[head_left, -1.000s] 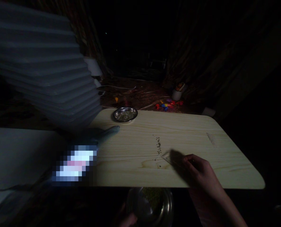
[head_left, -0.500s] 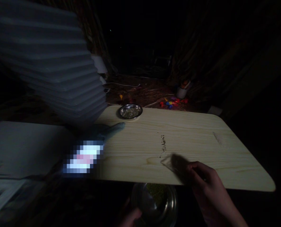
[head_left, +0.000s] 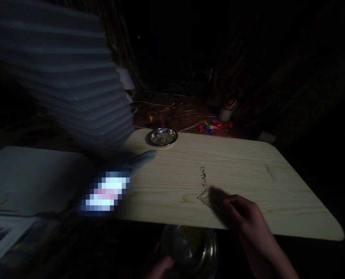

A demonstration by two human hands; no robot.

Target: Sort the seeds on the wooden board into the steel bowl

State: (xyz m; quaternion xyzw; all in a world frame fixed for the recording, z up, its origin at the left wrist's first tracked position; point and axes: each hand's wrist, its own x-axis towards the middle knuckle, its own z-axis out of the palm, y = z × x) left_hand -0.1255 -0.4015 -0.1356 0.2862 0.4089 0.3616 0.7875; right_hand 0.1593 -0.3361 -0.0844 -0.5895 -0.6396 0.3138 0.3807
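My right hand (head_left: 243,217) rests on the near part of a pale wooden table (head_left: 248,162), fingers closed on a small clear flat piece (head_left: 211,198) whose tip lies by a short trail of dark grains (head_left: 203,176). Below the table's front edge my left hand (head_left: 160,267) grips the rim of a steel bowl (head_left: 189,252) with greenish grains inside. Only part of that hand shows in the dark.
A small steel dish of grains (head_left: 163,136) sits at the table's far edge. A ribbed grey stack (head_left: 67,77) looms at the left above a blurred packet (head_left: 107,193). A white cup (head_left: 226,113) and coloured bits (head_left: 213,126) lie on the dark floor beyond.
The right hand with the clear piece shifted slightly up the table toward the grain trail; the view drifted a little. The bowl below stays held.
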